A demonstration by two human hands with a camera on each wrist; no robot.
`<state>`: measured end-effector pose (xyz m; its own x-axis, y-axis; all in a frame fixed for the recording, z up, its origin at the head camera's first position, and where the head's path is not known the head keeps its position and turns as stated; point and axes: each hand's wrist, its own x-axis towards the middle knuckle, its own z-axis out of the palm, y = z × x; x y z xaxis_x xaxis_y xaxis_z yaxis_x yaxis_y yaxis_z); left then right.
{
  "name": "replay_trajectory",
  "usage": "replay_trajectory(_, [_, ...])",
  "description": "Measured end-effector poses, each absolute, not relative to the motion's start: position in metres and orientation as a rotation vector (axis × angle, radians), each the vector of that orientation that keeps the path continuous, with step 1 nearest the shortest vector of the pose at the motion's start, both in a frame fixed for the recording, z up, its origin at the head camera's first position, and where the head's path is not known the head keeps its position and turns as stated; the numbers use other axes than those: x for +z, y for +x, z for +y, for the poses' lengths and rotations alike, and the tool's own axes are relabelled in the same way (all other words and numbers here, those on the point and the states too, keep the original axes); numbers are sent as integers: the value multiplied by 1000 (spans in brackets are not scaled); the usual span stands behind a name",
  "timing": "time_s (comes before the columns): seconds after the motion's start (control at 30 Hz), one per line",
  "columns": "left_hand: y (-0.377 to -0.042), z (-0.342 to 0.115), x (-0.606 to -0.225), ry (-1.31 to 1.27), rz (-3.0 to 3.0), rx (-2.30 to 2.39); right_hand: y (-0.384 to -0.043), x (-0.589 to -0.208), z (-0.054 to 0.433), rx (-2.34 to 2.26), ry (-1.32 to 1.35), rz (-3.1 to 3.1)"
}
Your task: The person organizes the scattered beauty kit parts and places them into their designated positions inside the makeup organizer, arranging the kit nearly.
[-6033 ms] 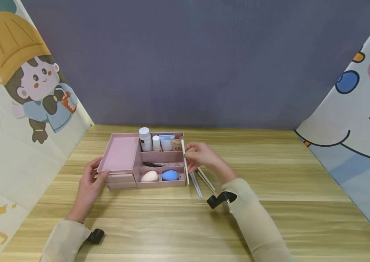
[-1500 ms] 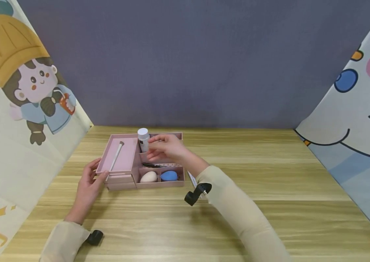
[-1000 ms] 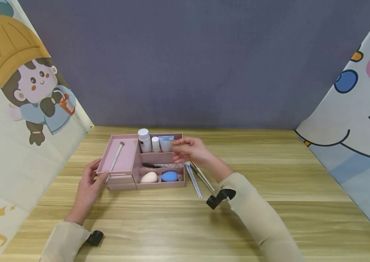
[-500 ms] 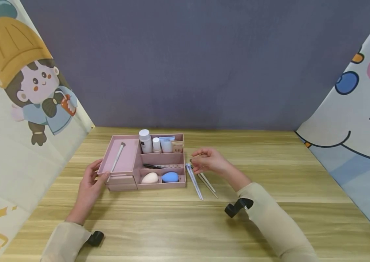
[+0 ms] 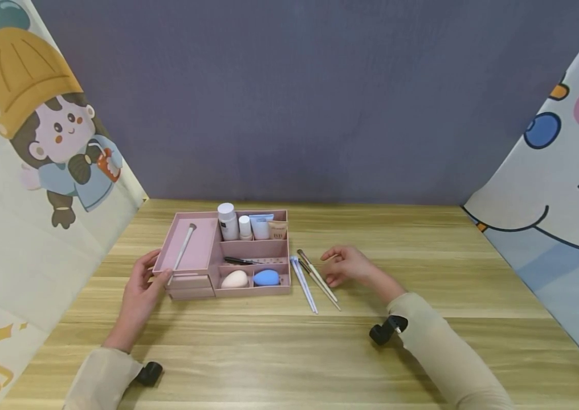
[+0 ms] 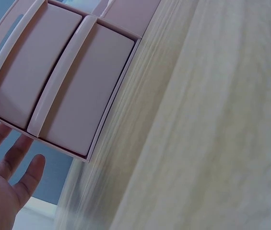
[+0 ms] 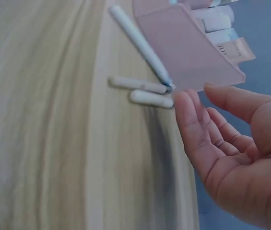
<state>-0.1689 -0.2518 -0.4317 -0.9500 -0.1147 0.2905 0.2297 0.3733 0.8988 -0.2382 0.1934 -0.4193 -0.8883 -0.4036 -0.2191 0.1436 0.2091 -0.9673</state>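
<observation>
A pink cosmetics organizer (image 5: 202,245) stands on the wooden table. My left hand (image 5: 141,282) rests against its left side, thumb at the front corner; the left wrist view shows straight fingers (image 6: 29,177) beside the two drawers (image 6: 89,86). On the organizer's top tray lies a white-handled makeup brush (image 5: 183,247), its handle end reaching over the front edge near my thumb. To the right of the organizer lie lilac brushes (image 5: 305,289) and cream-handled brushes (image 5: 322,283). My right hand (image 5: 348,266), fingers loosely bent and holding nothing, hovers just right of these.
Inside the organizer's back compartment stand a white bottle (image 5: 228,223), a smaller white-capped bottle (image 5: 245,226), a blue tube (image 5: 261,228) and a tan tube (image 5: 277,230). A black pen (image 5: 238,261) lies in the middle one. In front sit a cream sponge (image 5: 235,279) and a blue sponge (image 5: 266,277).
Six seconds ago my right hand held the white brush by the organizer's right side; the brush now lies on the top tray. The right hand has since withdrawn rightward past the loose brushes. My left hand stays.
</observation>
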Motion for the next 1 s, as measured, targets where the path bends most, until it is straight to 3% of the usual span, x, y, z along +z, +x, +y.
replay_trajectory(1.0, [-170, -252, -432, -96, -2317, -1622, -239, -411, 172, -1027, -181, 2443])
